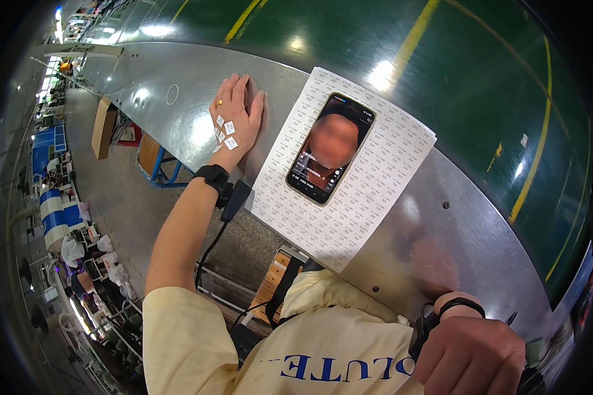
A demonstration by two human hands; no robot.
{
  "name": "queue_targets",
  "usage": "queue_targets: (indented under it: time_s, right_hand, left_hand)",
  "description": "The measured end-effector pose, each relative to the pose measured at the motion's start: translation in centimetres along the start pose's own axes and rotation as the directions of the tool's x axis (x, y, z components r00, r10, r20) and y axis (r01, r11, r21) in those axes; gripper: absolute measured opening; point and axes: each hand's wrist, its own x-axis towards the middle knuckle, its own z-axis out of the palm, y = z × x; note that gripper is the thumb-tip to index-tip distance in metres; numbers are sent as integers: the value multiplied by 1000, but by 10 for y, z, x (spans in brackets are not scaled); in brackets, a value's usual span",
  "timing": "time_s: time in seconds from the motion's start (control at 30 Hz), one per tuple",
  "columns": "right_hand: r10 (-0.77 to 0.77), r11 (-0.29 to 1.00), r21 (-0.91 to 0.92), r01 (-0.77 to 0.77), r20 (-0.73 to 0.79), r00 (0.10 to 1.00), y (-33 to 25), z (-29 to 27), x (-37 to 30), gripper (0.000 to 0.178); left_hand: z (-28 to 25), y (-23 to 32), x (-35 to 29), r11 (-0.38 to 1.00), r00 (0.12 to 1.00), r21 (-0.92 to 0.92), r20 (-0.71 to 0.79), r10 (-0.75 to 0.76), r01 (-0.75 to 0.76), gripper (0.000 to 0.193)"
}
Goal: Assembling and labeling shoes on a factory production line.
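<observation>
My left hand lies flat on the metal worktable, fingers stretched out and empty. Several small white stickers are stuck to its back, and a ring is on one finger. To its right lies a white sheet or stack of sheets covered in small printed labels. A smartphone rests on the sheet, its lit screen showing a video-like picture. At the lower right, my right hand is raised close to the camera with curled fingers; whatever it may hold is hidden.
Black bands with devices are on both wrists, and a black cable hangs near the left one. Beyond the table is a green floor with yellow lines. A blue-framed stool and a cardboard piece stand at the left.
</observation>
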Motion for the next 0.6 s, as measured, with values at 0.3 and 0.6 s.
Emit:
queue_targets:
  time_s: [0.3,0.6]
  right_hand:
    - [-167,984,-72,164,-26,986,0,7,-5,13]
    - [-77,900,407,-156,500,863,-1,3,-14,40]
  left_hand:
    - [0,-4,0,1000,1000,4,3,-5,5,44]
    - [4,-3,-4,999,1000,-32,-20,-17,16,45]
